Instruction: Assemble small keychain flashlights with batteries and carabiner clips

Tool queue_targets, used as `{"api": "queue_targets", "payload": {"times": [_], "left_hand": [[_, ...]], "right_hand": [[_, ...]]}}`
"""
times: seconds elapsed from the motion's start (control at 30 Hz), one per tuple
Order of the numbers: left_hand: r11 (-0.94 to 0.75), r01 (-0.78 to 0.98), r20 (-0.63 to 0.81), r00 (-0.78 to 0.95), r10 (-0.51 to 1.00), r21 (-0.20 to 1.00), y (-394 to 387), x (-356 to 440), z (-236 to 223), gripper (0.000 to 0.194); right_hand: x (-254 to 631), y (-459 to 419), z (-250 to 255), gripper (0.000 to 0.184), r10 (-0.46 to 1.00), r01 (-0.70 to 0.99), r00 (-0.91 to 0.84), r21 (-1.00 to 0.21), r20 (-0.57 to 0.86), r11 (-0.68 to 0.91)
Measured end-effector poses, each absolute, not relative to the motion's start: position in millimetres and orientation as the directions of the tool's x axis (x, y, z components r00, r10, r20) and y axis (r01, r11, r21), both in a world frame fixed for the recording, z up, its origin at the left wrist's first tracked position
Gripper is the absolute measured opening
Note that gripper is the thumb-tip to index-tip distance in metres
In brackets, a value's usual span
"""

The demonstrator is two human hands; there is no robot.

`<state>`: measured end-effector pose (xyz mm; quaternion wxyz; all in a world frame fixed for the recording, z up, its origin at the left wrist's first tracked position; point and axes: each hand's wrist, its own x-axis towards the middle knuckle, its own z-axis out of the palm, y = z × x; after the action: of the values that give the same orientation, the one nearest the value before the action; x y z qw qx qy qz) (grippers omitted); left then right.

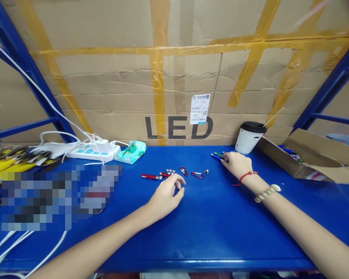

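My left hand [166, 195] rests on the blue table [209, 228] with thumb and fingers curled into a loose pinch; what it holds, if anything, is too small to make out. Just beyond it lie a red pen-shaped torch [150, 176], several small silver button cells [170, 171], two red carabiner clips [197, 174] and a small silver cap [206, 171]. My right hand [235, 162], with a red string and a bead bracelet at the wrist, reaches further back and its fingers close on a bundle of small blue and green torches [217, 156].
A white paper cup with a black lid [248, 137] stands at the back right beside an open cardboard box [308, 159]. A white power strip with cables [90, 152] and a pack of tissues [131, 151] lie back left. A taped cardboard sheet forms the rear wall.
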<state>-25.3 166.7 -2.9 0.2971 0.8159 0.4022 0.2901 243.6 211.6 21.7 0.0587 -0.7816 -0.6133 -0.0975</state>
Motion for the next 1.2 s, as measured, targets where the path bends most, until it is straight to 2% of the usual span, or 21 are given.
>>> {"api": "queue_targets", "payload": {"times": [0.13, 0.27, 0.37, 0.53, 0.67, 0.83, 1.0, 1.2], "left_hand": [[-0.584, 0.566, 0.323, 0.498, 0.805, 0.582, 170.0, -28.6, -0.4, 0.014], [-0.556, 0.770, 0.407, 0.420, 0.811, 0.313, 173.9, -36.3, 14.2, 0.019], [-0.422, 0.896, 0.375, 0.348, 0.859, 0.136, 174.9, -42.2, 23.0, 0.028], [-0.260, 0.965, 0.212, 0.259, 0.942, -0.023, 177.9, -47.7, 21.2, 0.029], [-0.295, 0.956, 0.124, 0.292, 0.948, 0.004, 181.3, -49.1, 18.6, 0.026], [-0.404, 0.907, 0.112, 0.392, 0.913, 0.117, 180.3, -47.7, 17.6, 0.025], [-0.454, 0.872, 0.188, 0.422, 0.887, 0.183, 179.7, -45.7, 15.4, 0.023], [-0.552, 0.701, 0.351, 0.429, 0.832, 0.451, 185.1, -44.8, 13.5, 0.018]], "right_hand": [[236.9, 206.6, 26.6, 0.023, 0.939, 0.984, 0.155, 0.040, 0.308, -0.176], [219.6, 200.9, 26.3, 0.016, 0.893, 0.989, -0.015, -0.127, 0.449, 0.080], [201.3, 193.5, 22.1, 0.015, 0.847, 0.928, -0.184, -0.196, 0.499, 0.317], [173.1, 176.0, 15.3, 0.019, 0.763, 0.805, -0.461, -0.149, 0.454, 0.575], [159.7, 165.3, 11.1, 0.027, 0.720, 0.719, -0.587, -0.169, 0.371, 0.674], [156.6, 162.4, 6.9, 0.037, 0.736, 0.704, -0.594, -0.232, 0.325, 0.671], [157.8, 163.8, 6.1, 0.041, 0.751, 0.713, -0.581, -0.250, 0.313, 0.655], [156.4, 163.9, 6.9, 0.040, 0.736, 0.697, -0.596, -0.249, 0.321, 0.672]]}}
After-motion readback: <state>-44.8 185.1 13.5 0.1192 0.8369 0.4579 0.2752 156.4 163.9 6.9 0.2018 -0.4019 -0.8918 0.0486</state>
